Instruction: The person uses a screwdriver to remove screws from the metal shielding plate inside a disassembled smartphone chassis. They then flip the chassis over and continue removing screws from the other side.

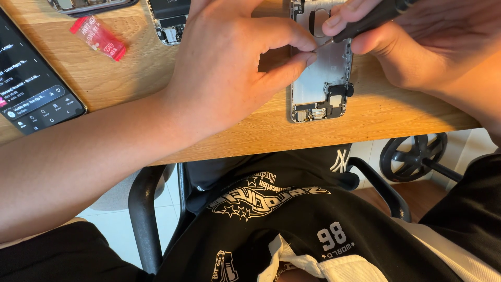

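Directly under both hands, the opened phone (321, 78) lies lengthwise away from me; left hand (229, 57) pinches its edge, right hand (412, 36) grips the screwdriver (365, 21).

opened phone chassis (322, 78), silver, back shell without screen, lying flat near worktop front edge, black-handled screwdriver (365, 21) tilted, tip down on chassis midsection

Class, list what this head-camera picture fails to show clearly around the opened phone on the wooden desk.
- Head view: the thin tool tip on the opened silver phone shell is too small to identify.
- The left hand hides the shell's left side.
- The right hand covers the black tool handle.
- Two more phone parts are cut off by the top edge.
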